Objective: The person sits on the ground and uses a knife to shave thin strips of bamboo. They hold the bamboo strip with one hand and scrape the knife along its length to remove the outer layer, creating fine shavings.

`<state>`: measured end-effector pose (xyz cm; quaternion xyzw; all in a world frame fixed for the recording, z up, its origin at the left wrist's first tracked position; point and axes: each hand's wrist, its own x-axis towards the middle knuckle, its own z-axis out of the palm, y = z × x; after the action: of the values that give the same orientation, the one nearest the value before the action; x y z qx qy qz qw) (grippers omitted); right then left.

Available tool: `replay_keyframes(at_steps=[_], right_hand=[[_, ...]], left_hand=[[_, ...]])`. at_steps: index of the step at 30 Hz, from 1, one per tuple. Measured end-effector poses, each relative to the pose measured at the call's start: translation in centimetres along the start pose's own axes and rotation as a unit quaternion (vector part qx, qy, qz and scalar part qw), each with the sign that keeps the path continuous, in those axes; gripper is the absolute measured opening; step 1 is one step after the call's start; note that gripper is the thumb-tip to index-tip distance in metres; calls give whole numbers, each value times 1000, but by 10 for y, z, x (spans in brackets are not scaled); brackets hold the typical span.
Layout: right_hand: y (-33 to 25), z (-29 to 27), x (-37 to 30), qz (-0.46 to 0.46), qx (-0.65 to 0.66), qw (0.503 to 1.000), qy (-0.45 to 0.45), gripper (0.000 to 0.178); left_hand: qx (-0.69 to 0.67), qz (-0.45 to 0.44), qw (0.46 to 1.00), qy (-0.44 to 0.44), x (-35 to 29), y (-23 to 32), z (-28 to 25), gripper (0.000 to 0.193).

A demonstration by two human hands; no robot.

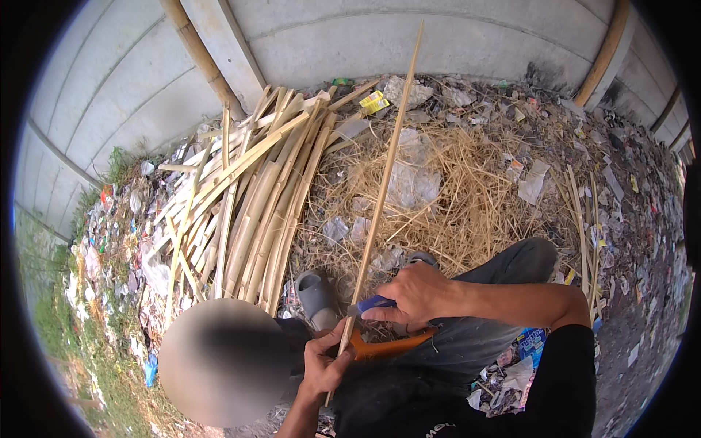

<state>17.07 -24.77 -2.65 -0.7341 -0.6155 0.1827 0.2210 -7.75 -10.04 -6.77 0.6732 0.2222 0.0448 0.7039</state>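
A long, thin bamboo strip (389, 157) slants up from my lap toward the wall. My left hand (325, 363) is closed around its lower part. My right hand (415, 294) grips a knife (376, 302) by its blue handle, and the short blade rests against the strip just above my left hand. An orange curved piece (391, 345) lies across my lap beneath the strip; its kind I cannot tell. The strip's lowest end runs down past my left wrist.
A pile of split bamboo (252, 212) lies to the left. Straw-like shavings (467, 201) spread ahead, and a few strips (582, 226) lie at the right. Litter covers the ground. A concrete wall (423, 44) with bamboo posts stands behind. A grey clog (316, 298) is near the pile.
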Motion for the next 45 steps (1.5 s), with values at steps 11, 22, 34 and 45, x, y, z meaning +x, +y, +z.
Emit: replay_keyframes(at_steps=[11,22,34,45], right_hand=[[147,-118,60,264,4,927,266,88],[148,-129,71,209,247,860,393,65],[71,-84,77,169,326,898,245,58],[-2,-43,62,84,251,957,122,63]], left_hand=[[48,37,998,-27,-6,1,-12,56],[-70,36,996,-37,-15,-2,3,38],[-81,42,996,-2,1,-6,-3,41],[-115,50,992,-19,20,7,-6,61]])
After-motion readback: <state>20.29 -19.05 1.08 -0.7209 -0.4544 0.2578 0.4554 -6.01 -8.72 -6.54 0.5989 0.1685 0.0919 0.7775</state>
